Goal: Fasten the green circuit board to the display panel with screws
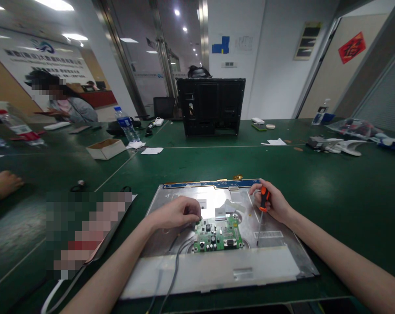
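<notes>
Our left hand (177,212) pinches the top-left corner of the green board (218,237), while our right hand (272,204) grips an orange-handled screwdriver (262,213), tip down on the panel (276,244) just right of the board. The board sits mid-panel, grey cables (174,266) trailing toward us. We judge the board light, stiff and fragile, best held by its edges. The panel lies flat on the green tabletop (348,196); beyond stand a black casing (211,106), a water bottle (126,124), a cardboard box (106,148).
</notes>
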### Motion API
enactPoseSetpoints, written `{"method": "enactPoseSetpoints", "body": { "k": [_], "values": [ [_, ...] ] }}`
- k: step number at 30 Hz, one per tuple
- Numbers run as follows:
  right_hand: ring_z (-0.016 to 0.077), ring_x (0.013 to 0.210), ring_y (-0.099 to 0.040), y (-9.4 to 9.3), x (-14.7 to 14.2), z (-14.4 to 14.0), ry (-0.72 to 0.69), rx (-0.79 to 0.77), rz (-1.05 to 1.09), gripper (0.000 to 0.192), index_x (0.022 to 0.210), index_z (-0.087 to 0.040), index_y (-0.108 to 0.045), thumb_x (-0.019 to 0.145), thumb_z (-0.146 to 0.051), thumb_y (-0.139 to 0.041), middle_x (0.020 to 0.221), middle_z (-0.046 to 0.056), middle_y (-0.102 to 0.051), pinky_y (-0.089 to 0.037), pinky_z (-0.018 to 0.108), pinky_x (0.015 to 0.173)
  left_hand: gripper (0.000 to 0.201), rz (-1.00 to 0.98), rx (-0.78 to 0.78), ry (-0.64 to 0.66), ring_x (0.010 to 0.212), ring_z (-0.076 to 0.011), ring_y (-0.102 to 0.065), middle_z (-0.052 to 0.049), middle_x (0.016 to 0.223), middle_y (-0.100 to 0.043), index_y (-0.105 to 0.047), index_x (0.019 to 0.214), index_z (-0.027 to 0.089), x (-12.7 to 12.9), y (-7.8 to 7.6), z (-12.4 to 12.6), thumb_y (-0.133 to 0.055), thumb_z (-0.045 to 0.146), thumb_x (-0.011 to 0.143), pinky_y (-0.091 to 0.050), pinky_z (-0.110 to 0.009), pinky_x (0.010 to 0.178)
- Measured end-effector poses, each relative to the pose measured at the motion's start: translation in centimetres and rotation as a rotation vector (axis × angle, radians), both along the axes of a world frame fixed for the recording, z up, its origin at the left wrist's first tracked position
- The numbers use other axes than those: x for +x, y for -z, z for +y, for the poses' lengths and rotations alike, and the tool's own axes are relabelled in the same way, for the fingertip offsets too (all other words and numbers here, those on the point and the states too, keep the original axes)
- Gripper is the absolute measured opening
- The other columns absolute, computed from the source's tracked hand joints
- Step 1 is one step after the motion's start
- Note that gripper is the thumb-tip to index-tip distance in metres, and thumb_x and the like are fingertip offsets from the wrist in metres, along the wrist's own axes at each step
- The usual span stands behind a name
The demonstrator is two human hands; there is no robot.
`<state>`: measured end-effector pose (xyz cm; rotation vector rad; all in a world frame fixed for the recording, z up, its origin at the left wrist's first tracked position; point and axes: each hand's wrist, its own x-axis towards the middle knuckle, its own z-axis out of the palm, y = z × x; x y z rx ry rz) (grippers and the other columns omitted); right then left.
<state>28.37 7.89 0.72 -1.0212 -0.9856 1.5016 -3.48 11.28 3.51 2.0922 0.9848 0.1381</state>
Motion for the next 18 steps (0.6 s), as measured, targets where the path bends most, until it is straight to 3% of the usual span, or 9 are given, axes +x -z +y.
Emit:
{"method": "enactPoseSetpoints", "body": {
  "k": [8, 15, 18],
  "values": [
    [0.003, 0.033, -0.028, -1.8, -1.9, 0.8, 0.008, 0.018, 0.105, 0.051, 0.063, -0.017, -0.062, 0.065, -0.066, -0.076, 0.04, -0.008, -0.041, -0.02, 0.015, 0.032, 0.01, -0.037, -0.052, -0.019, 0.062, -0.0121, -0.049, 0.002, 0.066, -0.057, -0.067, 0.078, 0.016, -0.1, 0.6, 0.2, -0.067, 0.025, 0.077, -0.037, -0.025, 0.061],
    [0.0038, 0.044, -0.037, -4.5, -6.7, 2.1, -0.041, 0.14, 0.114, 0.041, 0.072, -0.019, -0.063, 0.054, -0.043, -0.091, 0.053, -0.008, -0.049, -0.027, 0.016, 0.039, 0.013, -0.073, -0.057, -0.015, 0.066, -0.0135, -0.052, 0.0, 0.072, -0.063, -0.07, 0.081, 0.016, -0.2, 0.7, 0.3, -0.07, 0.028, 0.076, -0.039, -0.025, 0.063],
    [0.0047, 0.043, -0.037, -5.1, -9.1, 2.7, -0.035, 0.2, 0.07, 0.04, 0.076, -0.017, -0.065, 0.058, -0.044, -0.089, 0.051, -0.008, -0.049, -0.027, 0.018, 0.038, 0.014, -0.093, -0.09, -0.026, 0.066, -0.0138, -0.054, 0.0, 0.072, -0.064, -0.07, 0.082, 0.016, -0.3, 0.7, 0.2, -0.07, 0.028, 0.076, -0.04, -0.026, 0.064]
  ]
}}
